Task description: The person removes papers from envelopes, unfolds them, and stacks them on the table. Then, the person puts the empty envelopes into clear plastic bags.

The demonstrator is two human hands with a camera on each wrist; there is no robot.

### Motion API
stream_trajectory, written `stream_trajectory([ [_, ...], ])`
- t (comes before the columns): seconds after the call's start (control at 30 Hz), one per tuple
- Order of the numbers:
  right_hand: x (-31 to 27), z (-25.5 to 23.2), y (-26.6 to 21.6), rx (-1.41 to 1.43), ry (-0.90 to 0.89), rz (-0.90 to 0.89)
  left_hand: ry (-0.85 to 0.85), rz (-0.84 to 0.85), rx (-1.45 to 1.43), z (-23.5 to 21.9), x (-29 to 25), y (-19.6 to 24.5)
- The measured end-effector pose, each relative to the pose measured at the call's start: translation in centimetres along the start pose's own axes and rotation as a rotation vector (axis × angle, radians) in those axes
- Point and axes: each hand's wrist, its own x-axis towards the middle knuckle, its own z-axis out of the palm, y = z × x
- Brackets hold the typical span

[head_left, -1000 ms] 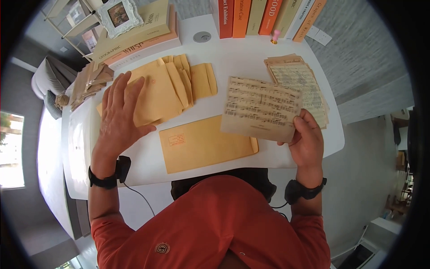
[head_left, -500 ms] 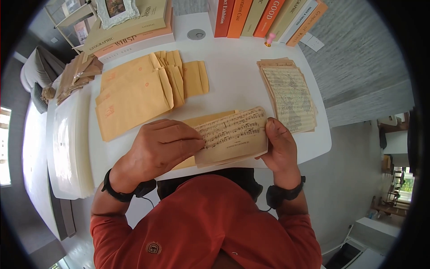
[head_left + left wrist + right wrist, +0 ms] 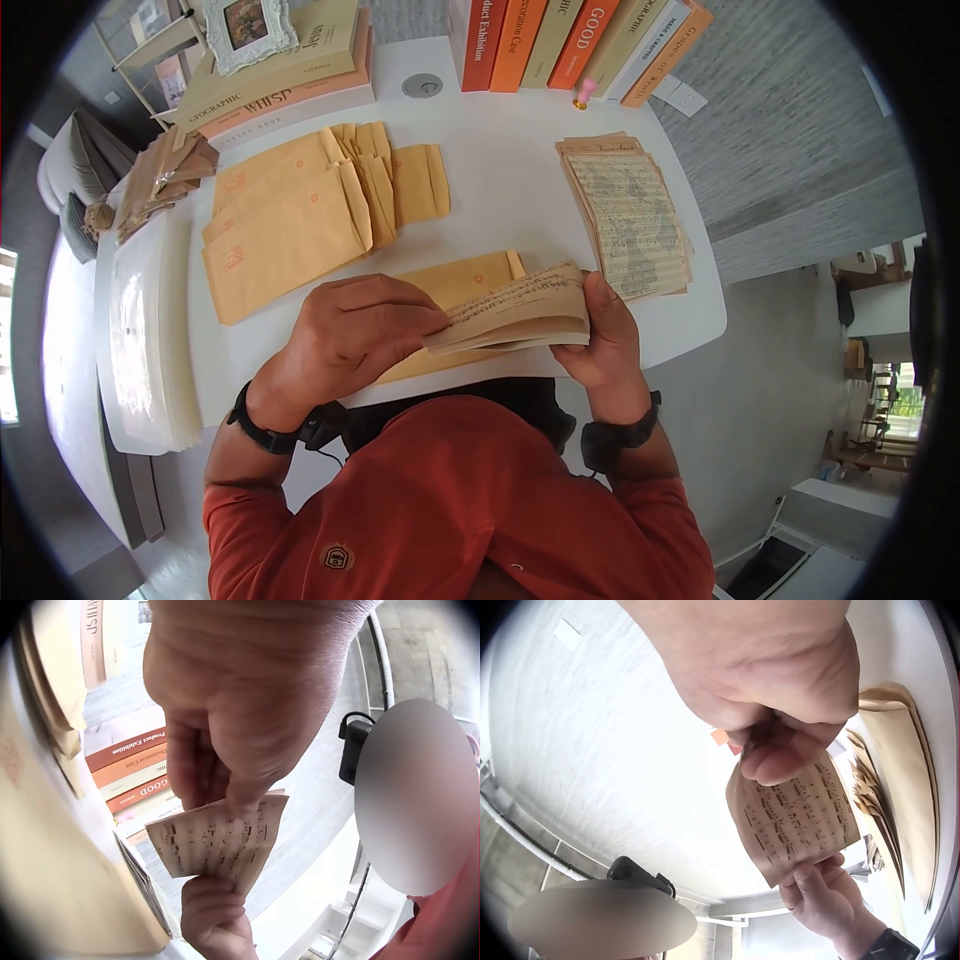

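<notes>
Head view: left hand (image 3: 350, 328) and right hand (image 3: 608, 335) pinch sheet music (image 3: 515, 308) — now bowed further, layers gaping at its four o'clock, exposing separate edges

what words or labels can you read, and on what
"Product Exhibition": red book
"Decoration Case": orange book
"GOOD": vermilion book
"MADE & CRAFTED": white book
"Grapes of Wrath": peach book
"GEOGRAPHIC": beige lying book
"WHISP": salmon book
"PHIC", partial: beige upright books
Too small or blurred: cream paper music sheets, tan paper envelopes, other lettering
</notes>
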Motion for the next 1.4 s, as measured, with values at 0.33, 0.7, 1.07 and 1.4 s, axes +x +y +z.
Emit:
stream_trajectory([
  [0.33, -0.3, -0.4, 0.5, 0.107, -0.064, -0.071, 0.047, -0.163, -0.334, 0.9, -0.4, -0.7],
  [0.7, -0.5, 0.2, -0.1, -0.098, -0.036, -0.108, 0.154, -0.233, -0.383, 1.9, -0.9, -1.3],
  [1.07, -1.0, 0.0, -0.5, -0.142, 0.041, 0.003, -0.019, -0.229, -0.738, 1.7, -1.3, -2.3],
  [1.4, -3.1, 2.1, -1.9, -0.481, -0.098, -0.241, 0.519, -0.576, -0.747, 2.9, -0.3, -1.7],
])
